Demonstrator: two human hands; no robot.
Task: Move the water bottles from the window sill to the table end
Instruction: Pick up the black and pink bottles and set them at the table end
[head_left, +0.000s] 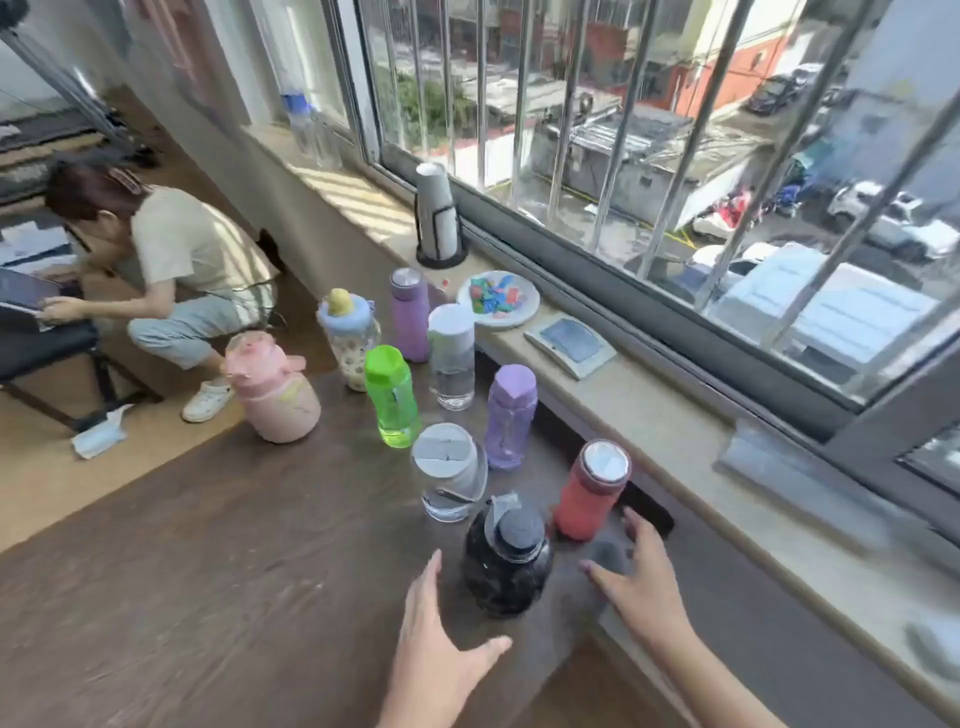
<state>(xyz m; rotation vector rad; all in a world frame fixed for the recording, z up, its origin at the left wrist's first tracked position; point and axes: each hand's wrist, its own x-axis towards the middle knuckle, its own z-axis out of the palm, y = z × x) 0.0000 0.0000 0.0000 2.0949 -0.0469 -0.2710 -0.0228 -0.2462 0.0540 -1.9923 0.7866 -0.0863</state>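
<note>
Bottles crowd the counter (208, 545) along its window-side edge: a pink jug (272, 387) at the far corner, a patterned one with a blue lid (349, 338), a purple flask (410, 314), a green bottle (390, 396), two clear ones (451, 356) (451, 470), a lilac bottle (510, 415), a red flask (592, 488) and, nearest, a black jug (508, 556). Another clear bottle with a blue cap (301, 122) stands far down the window sill (675, 431), beyond a paper roll holder (437, 215), a plate of coloured bits (524, 312) and a small grey tray (570, 343).

Most of the carrying looks done. Both hands flank the black jug, which seems either just set down or about to be shifted. The left hand (436, 670) hangs beside it, fingers (428, 571) spread wide, touching nothing. The right hand (641, 587) is on the other side, near the foot of the red flask, fingers (636, 522) also splayed and empty.

Next, I'd guess, comes the reach along the sill for that last bottle, taking care not to knock the tight cluster. A second person (182, 275) crouches on the floor beyond the counter's end.
</note>
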